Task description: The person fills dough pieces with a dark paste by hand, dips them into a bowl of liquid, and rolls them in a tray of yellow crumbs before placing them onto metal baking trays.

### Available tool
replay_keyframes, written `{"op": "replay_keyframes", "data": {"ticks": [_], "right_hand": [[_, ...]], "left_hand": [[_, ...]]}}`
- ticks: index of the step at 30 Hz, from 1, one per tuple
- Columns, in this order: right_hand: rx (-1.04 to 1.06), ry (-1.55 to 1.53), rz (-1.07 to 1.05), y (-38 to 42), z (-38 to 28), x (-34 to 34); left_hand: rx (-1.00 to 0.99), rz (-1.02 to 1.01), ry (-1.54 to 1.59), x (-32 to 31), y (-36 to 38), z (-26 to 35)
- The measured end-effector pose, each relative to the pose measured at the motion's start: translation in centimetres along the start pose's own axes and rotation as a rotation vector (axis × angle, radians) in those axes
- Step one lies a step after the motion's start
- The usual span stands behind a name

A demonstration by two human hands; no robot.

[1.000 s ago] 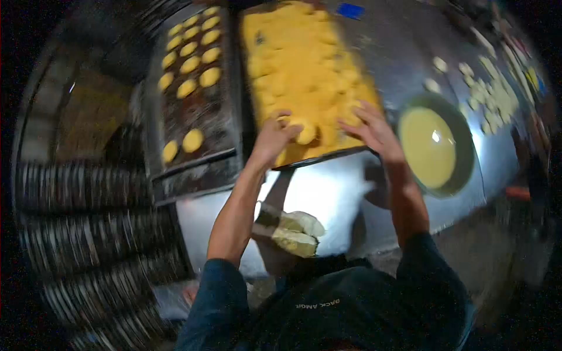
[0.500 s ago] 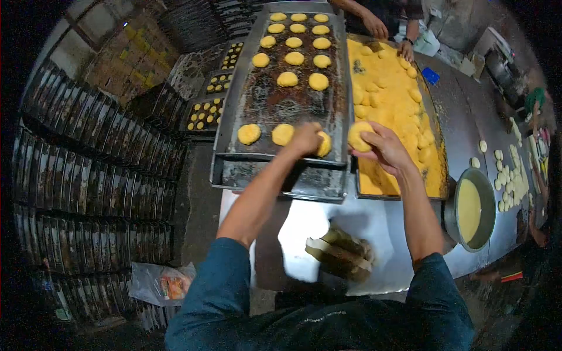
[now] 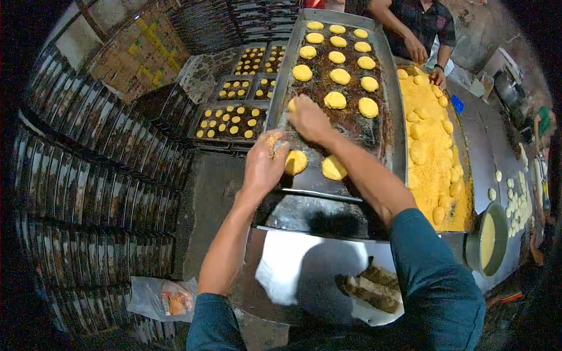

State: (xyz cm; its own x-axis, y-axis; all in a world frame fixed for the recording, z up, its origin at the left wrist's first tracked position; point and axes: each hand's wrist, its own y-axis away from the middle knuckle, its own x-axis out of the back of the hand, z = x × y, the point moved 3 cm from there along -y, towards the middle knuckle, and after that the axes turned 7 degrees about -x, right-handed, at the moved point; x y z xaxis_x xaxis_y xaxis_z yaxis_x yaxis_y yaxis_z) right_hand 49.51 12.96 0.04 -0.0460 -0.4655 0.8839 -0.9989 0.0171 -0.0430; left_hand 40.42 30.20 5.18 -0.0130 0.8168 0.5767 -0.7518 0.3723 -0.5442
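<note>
Our right hand [image 3: 311,121] is gripping a bun [image 3: 291,106] at the left of the tray [image 3: 377,146]; whether our left hand [image 3: 263,165] is gripping, we cannot tell. We should be spacing evenly.

Compared with half a second ago, the right hand [image 3: 310,121] is no more beside the yellow crumbs [image 3: 427,184]; it is now above the left side of the baking tray [image 3: 383,126], holding a yellow round [image 3: 291,106] at the place which was vacant. The left hand [image 3: 264,165] is gone from the front row to the tray's left edge. The view turns, and more of the trays beyond [image 3: 233,141] appears
</note>
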Motion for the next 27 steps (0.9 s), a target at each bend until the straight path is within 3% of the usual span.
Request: {"op": "replay_keyframes", "data": {"ticks": [1, 3, 5, 6, 7, 9, 11, 14, 15, 17, 19, 21, 22, 23, 25, 27], "right_hand": [[0.178, 0.143, 0.352, 0.2, 1.1, -3.8], [0.271, 0.308, 0.538, 0.9, 0.4, -3.5], [0.118, -0.014, 0.003, -0.8, 0.6, 0.0], [0.103, -0.078, -0.113, -1.8, 2.2, 1.3], [0.222, 0.006, 0.118, -2.8, 4.2, 2.2], [0.144, 0.215, 0.500, -2.3, 6.3, 3.5], [0.118, 0.311, 0.448, -2.1, 8.7, 2.7], [-0.011, 0.256, -0.019, 0.2, 9.1, 2.3], [-0.025, 0.249, -0.027, 1.0, 9.8, 0.7], [0.212, 0.321, 0.374, 2.6, 9.9, -0.5], [0.121, 0.292, 0.266, 2.9, 9.0, 0.9], [0.031, 0.184, -0.018, 2.6, 8.2, 2.7], [0.053, 0.216, -0.006, 2.3, 8.0, 5.2], [0.046, 0.308, 0.219, 2.7, 8.5, 7.1], [-0.236, 0.392, 0.229, 2.8, 11.9, 8.0], [-0.241, 0.348, 0.074, 4.9, 15.0, 6.0]], "left_hand": [[-0.001, -0.002, 0.003, 0.2, -0.7, -0.4], [0.057, 0.044, 0.064, -0.2, -2.8, -1.6], [-0.007, -0.021, 0.002, -2.1, -5.6, -3.1], [-0.038, -0.065, -0.036, -3.5, -6.9, -3.4], [-0.069, -0.100, -0.082, -5.0, -8.2, -4.0], [-0.089, -0.169, -0.255, -9.1, -9.9, -6.5], [-0.099, -0.251, -0.427, -11.1, -10.4, -7.7], [-0.194, -0.428, -0.562, -11.8, -10.6, -8.7], [-0.215, -0.440, -0.586, -12.2, -10.8, -9.4], [-0.149, -0.513, -0.492, -12.4, -10.3, -10.0], [-0.208, -0.497, -0.558, -11.7, -9.4, -7.9], [-0.275, -0.476, -0.629, -11.2, -8.8, -6.9], [-0.190, -0.570, -0.583, -11.2, -8.5, -7.2], [-0.098, -0.666, -0.535, -11.3, -8.2, -7.8], [-0.082, -0.691, -0.560, -11.5, -8.3, -8.1], [-0.004, -0.706, -0.517, -11.2, -8.8, -6.8]]}}
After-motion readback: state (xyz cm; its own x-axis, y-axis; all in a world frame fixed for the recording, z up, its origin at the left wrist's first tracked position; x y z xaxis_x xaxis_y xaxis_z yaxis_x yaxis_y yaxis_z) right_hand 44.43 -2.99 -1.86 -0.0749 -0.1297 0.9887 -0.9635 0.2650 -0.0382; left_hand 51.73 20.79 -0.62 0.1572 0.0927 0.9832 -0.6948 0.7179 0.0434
